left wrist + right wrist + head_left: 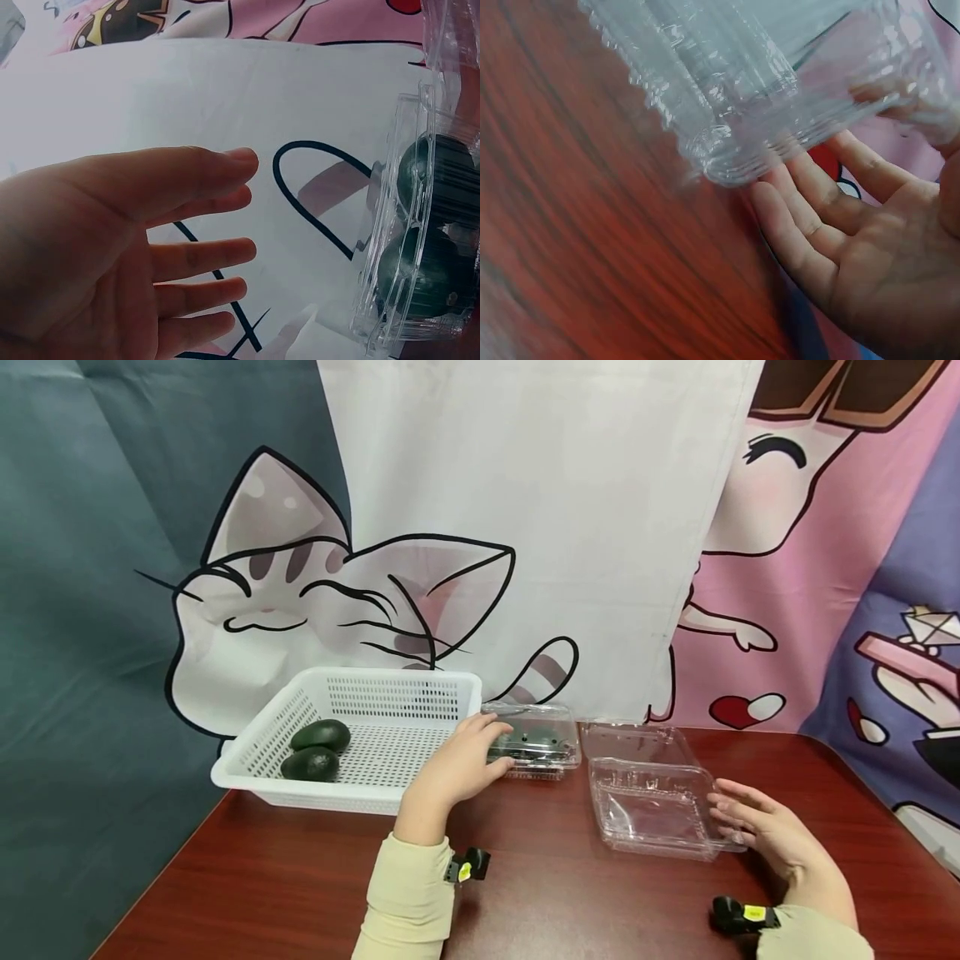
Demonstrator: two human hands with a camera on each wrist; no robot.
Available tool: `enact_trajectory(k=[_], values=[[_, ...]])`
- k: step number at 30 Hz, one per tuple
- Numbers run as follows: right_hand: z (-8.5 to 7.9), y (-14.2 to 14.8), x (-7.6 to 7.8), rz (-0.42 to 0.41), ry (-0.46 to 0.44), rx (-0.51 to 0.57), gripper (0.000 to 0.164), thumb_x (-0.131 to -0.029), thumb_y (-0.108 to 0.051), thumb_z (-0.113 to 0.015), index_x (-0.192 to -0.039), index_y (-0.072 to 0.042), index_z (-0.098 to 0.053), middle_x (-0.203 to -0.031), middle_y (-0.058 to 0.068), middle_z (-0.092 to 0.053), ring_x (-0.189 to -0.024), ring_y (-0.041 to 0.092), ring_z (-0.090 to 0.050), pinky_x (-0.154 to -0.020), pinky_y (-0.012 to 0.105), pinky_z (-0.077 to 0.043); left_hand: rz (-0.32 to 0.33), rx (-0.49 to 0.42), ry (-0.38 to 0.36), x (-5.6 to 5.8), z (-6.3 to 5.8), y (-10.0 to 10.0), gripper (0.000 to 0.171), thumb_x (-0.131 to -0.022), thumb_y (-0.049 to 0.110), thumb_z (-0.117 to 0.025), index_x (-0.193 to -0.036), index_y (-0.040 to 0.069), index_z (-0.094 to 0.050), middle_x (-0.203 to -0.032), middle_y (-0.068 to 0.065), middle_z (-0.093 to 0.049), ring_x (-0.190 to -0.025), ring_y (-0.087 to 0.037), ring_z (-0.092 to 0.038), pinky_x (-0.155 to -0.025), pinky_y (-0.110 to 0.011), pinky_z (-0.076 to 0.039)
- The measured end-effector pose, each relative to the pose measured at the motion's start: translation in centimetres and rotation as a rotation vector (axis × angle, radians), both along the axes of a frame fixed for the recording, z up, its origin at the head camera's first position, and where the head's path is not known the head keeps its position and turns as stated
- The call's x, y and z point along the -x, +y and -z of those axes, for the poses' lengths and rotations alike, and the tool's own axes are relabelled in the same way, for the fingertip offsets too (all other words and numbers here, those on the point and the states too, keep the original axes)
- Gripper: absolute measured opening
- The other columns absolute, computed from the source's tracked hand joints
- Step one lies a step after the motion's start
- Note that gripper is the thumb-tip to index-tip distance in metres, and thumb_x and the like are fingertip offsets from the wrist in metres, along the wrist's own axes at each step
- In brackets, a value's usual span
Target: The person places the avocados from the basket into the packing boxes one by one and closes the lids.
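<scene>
My left hand is held with fingers extended beside a closed clear clamshell box. In the left wrist view a gap separates the fingertips from that box, and dark green avocados show inside it. My right hand is at the right side of a second clamshell box, which stands with its lid laid back and nothing inside. In the right wrist view its fairly straight fingers touch the box's edge, and one digit shows through the plastic.
A white perforated basket stands left of the boxes, with two avocados at its left end. Everything rests on a reddish-brown wooden table. A cartoon-printed cloth hangs right behind it.
</scene>
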State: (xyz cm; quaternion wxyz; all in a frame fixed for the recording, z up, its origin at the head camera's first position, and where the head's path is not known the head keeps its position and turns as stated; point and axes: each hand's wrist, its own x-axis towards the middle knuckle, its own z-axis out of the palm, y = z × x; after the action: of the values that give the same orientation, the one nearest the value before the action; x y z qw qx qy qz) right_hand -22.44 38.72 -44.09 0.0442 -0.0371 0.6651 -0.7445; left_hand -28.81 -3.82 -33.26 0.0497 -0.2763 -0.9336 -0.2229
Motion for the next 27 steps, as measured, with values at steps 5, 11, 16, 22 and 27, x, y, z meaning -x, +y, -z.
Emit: enact_trajectory(k=[5,11,16,22,27], values=[[0.9,-0.4,0.7,-0.136,0.144,0.206,0.044,-0.096,0.007,-0.035,-0.121,-0.023,-0.056,-0.115,-0.002,-0.063,-0.104,0.011,-0.059,-0.083,0.027,-0.049,-0.002,-0.008,-0.007,0.1,-0.2,0.0,0.044,-0.089,0.028,-0.060,-0.129,0.014,-0.053,-0.141,-0.011,-0.039,-0.133,-0.027,-0.028,-0.105,-0.044,-0.028],[1.7,-0.1,1.8,-0.273,0.268,0.334,0.053,-0.095,0.014,-0.025,-0.134,-0.016,-0.045,-0.127,0.007,-0.056,-0.117,0.013,-0.051,-0.092,0.028,-0.043,0.014,-0.024,-0.010,0.2,-0.3,-0.1,0.043,-0.089,0.027,-0.060,-0.130,0.013,-0.052,-0.141,-0.011,-0.040,-0.132,-0.027,-0.030,-0.103,-0.043,-0.030],[1.8,0.1,2.3,-0.331,0.320,0.338,0.057,-0.093,0.017,-0.021,-0.137,-0.012,-0.040,-0.130,0.009,-0.053,-0.121,0.015,-0.047,-0.095,0.028,-0.041,0.014,-0.036,-0.016,0.5,-0.4,-0.2,0.043,-0.089,0.026,-0.061,-0.129,0.013,-0.053,-0.140,-0.011,-0.040,-0.132,-0.027,-0.029,-0.103,-0.044,-0.030],[1.5,0.0,2.3,-0.311,0.366,0.292,0.058,-0.093,0.016,-0.016,-0.138,-0.011,-0.041,-0.131,0.006,-0.053,-0.122,0.011,-0.047,-0.094,0.024,-0.041,0.028,-0.061,-0.008,1.0,-0.7,-0.4,0.043,-0.089,0.026,-0.061,-0.129,0.011,-0.053,-0.140,-0.011,-0.041,-0.132,-0.027,-0.030,-0.104,-0.043,-0.030],[1.7,-0.1,1.7,-0.235,0.336,0.267,0.057,-0.095,0.011,-0.014,-0.134,-0.015,-0.047,-0.126,0.003,-0.057,-0.117,0.008,-0.050,-0.092,0.021,-0.041,0.020,-0.066,-0.010,1.2,-0.8,-1.6,0.043,-0.089,0.024,-0.062,-0.129,0.010,-0.053,-0.140,-0.013,-0.040,-0.132,-0.029,-0.029,-0.105,-0.043,-0.027]])
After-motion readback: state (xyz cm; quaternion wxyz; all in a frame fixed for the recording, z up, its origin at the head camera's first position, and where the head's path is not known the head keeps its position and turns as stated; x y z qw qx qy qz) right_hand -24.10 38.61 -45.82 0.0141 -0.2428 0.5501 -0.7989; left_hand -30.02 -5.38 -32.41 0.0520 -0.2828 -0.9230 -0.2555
